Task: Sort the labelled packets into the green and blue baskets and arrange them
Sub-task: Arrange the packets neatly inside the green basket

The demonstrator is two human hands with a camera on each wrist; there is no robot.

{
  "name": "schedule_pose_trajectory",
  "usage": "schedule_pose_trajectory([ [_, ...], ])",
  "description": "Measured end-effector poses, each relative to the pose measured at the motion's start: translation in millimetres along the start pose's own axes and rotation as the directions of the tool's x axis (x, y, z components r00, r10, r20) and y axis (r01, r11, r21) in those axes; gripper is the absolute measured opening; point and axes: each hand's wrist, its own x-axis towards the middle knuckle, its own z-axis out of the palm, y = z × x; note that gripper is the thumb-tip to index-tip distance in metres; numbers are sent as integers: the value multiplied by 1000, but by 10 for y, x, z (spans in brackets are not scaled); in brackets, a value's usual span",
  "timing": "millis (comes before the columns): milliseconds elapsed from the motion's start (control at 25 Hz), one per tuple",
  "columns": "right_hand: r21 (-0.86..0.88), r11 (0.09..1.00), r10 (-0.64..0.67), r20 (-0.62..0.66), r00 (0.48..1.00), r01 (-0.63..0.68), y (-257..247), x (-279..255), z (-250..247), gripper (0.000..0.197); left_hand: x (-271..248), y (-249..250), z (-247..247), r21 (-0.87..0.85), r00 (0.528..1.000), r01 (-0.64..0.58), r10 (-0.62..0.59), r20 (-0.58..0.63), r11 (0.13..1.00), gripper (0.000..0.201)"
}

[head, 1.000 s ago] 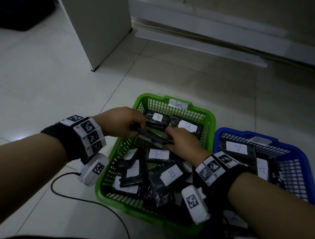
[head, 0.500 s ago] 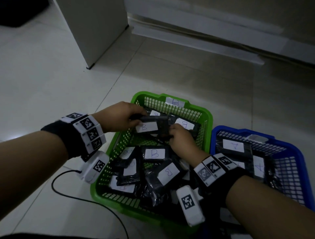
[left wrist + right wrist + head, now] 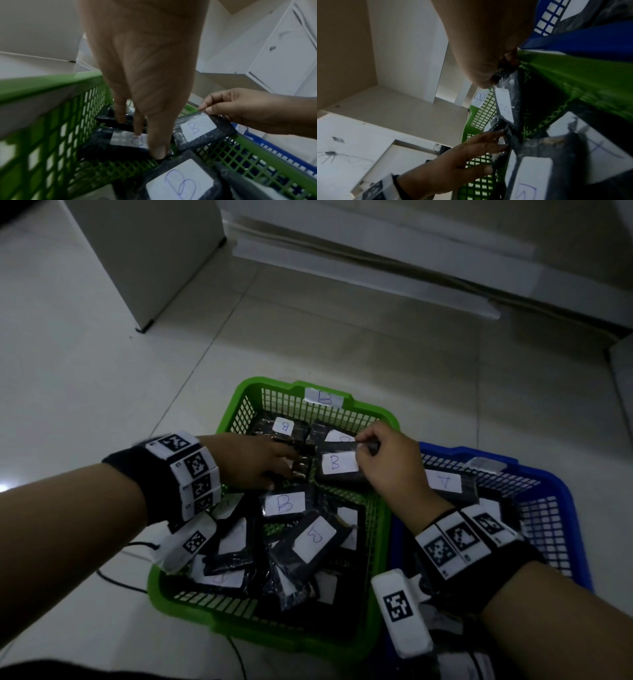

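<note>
The green basket (image 3: pixel 267 381) carries a "B" tag (image 3: pixel 323 398) on its far rim and holds several dark packets with white "B" labels. My right hand (image 3: pixel 359 445) pinches the far corner of one B packet (image 3: pixel 337 463), which lies flat near the basket's far right; the left wrist view shows this pinch (image 3: pixel 204 109) on the packet (image 3: pixel 197 128). My left hand (image 3: pixel 291 463) reaches in beside it, straight fingers (image 3: pixel 154 142) pressing on a neighbouring B packet (image 3: pixel 126 140). The blue basket (image 3: pixel 448 449) to the right holds packets labelled "A" (image 3: pixel 445 482).
Both baskets stand side by side on a pale tiled floor. A black cable (image 3: pixel 116 580) runs on the floor by the green basket's left side. A white cabinet (image 3: pixel 147 251) stands at the far left, and a low white ledge (image 3: pixel 376 278) runs along the back.
Both hands held one B packet up between them. Now it lies flat at the basket's far right in my right hand's pinch, and my left hand has let go and presses the neighbouring packet.
</note>
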Motion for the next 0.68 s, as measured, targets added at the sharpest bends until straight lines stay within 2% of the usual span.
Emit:
schedule_pose_trajectory([
  [120, -42, 999, 14, 69, 997, -11, 17, -2, 26, 10, -26, -20, 15, 127, 997, 16, -26, 76, 992, 50],
  [200, -126, 991, -32, 125, 992, 48, 13, -8, 49, 11, -28, 5, -7, 177, 994, 29, -46, 96, 984, 48],
  [280, -212, 970, -84, 183, 980, 123, 14, -23, 61, 15, -37, 34, -26, 209, 993, 43, -65, 99, 977, 47],
  [400, -288, 945, -69, 295, 953, 158, 0, 21, 65, 15, -50, 36, 13, 241, 994, 49, -70, 79, 969, 47],
  [560, -526, 821, -38, 339, 940, 223, -50, 63, 148, 26, -52, -1, 49, 211, 998, 48, -56, 30, 976, 54],
  [680, -623, 727, -30, 392, 920, 289, -3, 4, 254, 33, -21, 53, 30, 229, 999, 29, -34, 20, 973, 67],
])
